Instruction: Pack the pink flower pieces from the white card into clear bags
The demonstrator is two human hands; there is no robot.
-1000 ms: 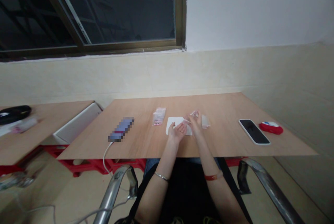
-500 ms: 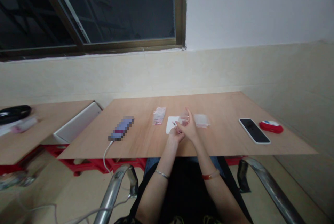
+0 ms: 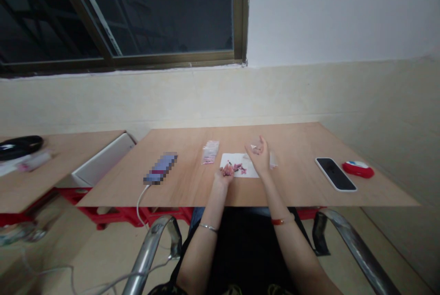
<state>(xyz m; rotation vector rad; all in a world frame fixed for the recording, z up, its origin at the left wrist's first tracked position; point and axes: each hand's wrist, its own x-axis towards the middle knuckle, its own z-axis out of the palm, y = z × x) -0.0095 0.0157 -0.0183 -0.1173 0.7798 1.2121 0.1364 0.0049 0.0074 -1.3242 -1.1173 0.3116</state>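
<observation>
Sorting small pink pieces (image 3: 239, 168) on the white sheet (image 3: 248, 171) goes best with slow, separate hands. In the head view, the left hand (image 3: 225, 174) rests curled at the sheet's near left corner, fingers closed around what seem to be a few pink pieces, though they are too small to be sure. The right hand (image 3: 261, 155) hovers over the sheet's right edge, fingers loosely spread, pinching a clear little bag (image 3: 256, 147). More bags (image 3: 210, 152) lie just left of the sheet. Keeping the pieces over the sheet should stop them from rolling across the table (image 3: 295, 180).
</observation>
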